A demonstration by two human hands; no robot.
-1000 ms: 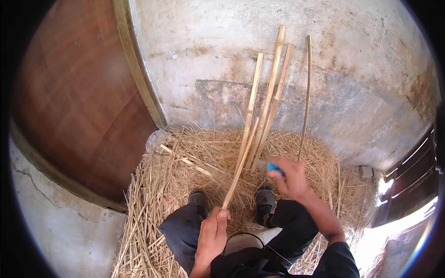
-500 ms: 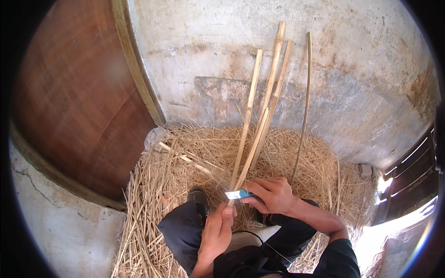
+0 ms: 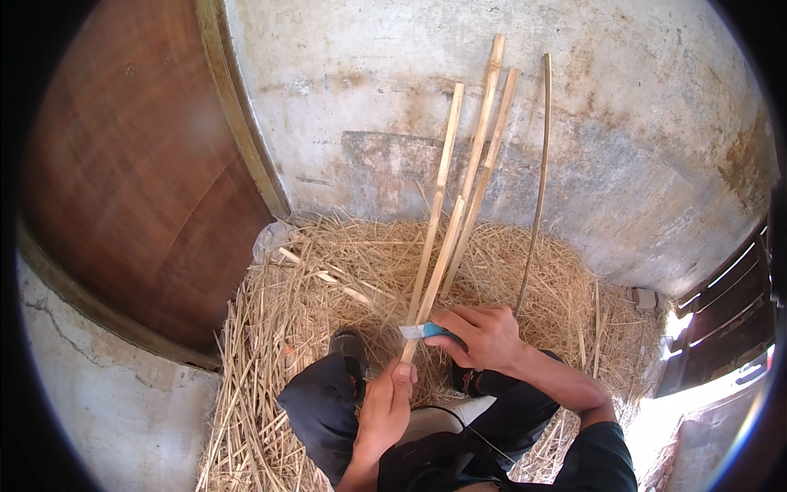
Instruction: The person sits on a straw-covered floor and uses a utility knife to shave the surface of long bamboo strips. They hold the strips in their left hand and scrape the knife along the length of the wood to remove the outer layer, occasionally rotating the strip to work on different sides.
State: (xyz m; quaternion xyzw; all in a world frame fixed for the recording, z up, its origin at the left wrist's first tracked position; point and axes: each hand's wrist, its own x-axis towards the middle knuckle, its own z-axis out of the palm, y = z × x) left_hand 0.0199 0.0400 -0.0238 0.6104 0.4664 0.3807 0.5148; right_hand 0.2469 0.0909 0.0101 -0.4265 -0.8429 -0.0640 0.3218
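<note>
My left hand (image 3: 386, 406) is closed around the lower end of a pale bamboo strip (image 3: 443, 256), thumb on top. The strip slants up and away from me, its far end free above the shavings. In my right hand (image 3: 484, 338) is a knife (image 3: 414, 331) with a blue handle, fingers wrapped round it. Its wide metal blade lies across the strip a little above my left hand. Whether the edge is cutting into the strip cannot be made out.
Longer bamboo strips (image 3: 484, 123) lean on the stained wall (image 3: 623, 98), with a thin dark stick (image 3: 543, 156) to their right. Shavings (image 3: 525, 254) cover the floor around my feet. A brown door panel (image 3: 147, 180) stands at left; a slatted wooden piece (image 3: 721, 303) at right.
The blade has shifted slightly away from my left hand along the strip. The strip's far end has swung a little left. My left hand stays nearly in place.
</note>
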